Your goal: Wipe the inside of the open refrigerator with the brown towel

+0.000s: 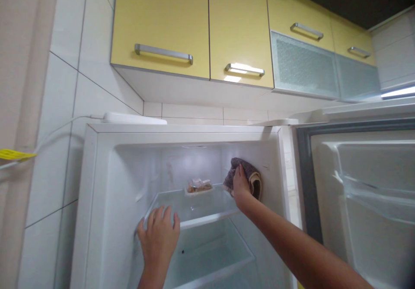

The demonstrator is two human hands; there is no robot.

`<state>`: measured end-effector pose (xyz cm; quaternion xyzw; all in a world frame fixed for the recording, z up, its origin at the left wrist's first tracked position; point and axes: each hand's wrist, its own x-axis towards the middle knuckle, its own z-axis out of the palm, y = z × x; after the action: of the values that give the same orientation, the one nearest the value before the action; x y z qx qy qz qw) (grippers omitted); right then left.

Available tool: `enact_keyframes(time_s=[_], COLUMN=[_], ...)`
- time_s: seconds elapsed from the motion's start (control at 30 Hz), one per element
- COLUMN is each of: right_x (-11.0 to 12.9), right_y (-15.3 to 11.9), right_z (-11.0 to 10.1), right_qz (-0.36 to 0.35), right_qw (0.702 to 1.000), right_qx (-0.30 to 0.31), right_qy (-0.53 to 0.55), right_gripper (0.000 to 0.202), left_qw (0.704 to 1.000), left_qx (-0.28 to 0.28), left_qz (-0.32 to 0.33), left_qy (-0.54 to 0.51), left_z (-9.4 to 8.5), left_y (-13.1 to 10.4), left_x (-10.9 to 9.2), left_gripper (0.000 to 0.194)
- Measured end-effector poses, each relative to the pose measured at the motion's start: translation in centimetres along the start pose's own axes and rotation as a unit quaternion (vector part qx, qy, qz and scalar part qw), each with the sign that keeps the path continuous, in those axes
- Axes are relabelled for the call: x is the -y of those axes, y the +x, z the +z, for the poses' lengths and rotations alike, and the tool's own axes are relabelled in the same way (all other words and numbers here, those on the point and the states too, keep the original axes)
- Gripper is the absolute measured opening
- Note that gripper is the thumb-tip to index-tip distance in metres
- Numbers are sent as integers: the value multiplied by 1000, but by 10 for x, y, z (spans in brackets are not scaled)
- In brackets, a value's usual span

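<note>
Inside the open white refrigerator (188, 134), my right hand (241, 183) presses a folded grey-brown cloth (255, 181) against the right inner wall, above the top shelf. My left hand (159, 233) rests at the front left edge of that glass shelf (207, 207), fingers spread and bent over it, holding nothing else. A small clear tray of packaged food (199, 187) sits at the back of the shelf, between my two hands. The cloth's underside and part of my right fingers are hidden.
The refrigerator door (372, 194) stands wide open on the right, with clear door shelves. A lower shelf (214, 254) lies beneath. Yellow cabinets (162, 21) hang above. A white device with a cable (132, 118) lies on top of the refrigerator, beside the tiled wall (55, 150).
</note>
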<state>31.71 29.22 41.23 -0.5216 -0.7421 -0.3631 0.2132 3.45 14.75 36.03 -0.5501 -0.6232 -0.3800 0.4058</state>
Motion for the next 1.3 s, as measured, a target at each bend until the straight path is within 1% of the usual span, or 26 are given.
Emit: enact_keyframes(time_s=[0.07,0.13,0.23,0.4,0.5,0.6,0.7,0.83,0.97,1.07,1.2,1.3], right_x=[-6,-10,-12,-9,-7,-5,-3,1,3,-1,-9,-12], right_y=[10,21,40,76,93,106,115,112,92,72,44,23], right_z=[15,31,58,101,122,135,141,136,117,96,61,35], right_qz=[13,14,2,-18,-27,-34,-36,-32,-26,-20,-4,7], right_qw=[999,998,997,997,997,997,997,997,997,996,997,997], right_qx=[4,5,7,24,33,42,53,65,70,77,77,72], right_qy=[-34,-56,-73,-72,-66,-52,-39,-34,-35,-33,-28,-26], right_gripper=[42,40,34,36,36,35,34,34,40,44,60,63], left_qw=[999,994,986,982,981,979,980,987,990,991,991,992], left_qx=[-40,-76,-109,-120,-120,-125,-127,-99,-79,-73,-68,-50], left_qz=[30,77,126,146,153,159,154,128,116,112,111,107], left_qy=[17,9,-12,-22,-26,-25,-21,-22,-24,-27,-33,-36], left_z=[10,19,29,34,36,39,41,39,36,33,28,22], left_y=[-11,-18,-25,-27,-28,-29,-31,-34,-34,-33,-31,-29], left_x=[17,30,42,48,50,52,52,50,48,47,44,43], left_gripper=[34,33,29,28,27,26,25,27,28,27,27,27])
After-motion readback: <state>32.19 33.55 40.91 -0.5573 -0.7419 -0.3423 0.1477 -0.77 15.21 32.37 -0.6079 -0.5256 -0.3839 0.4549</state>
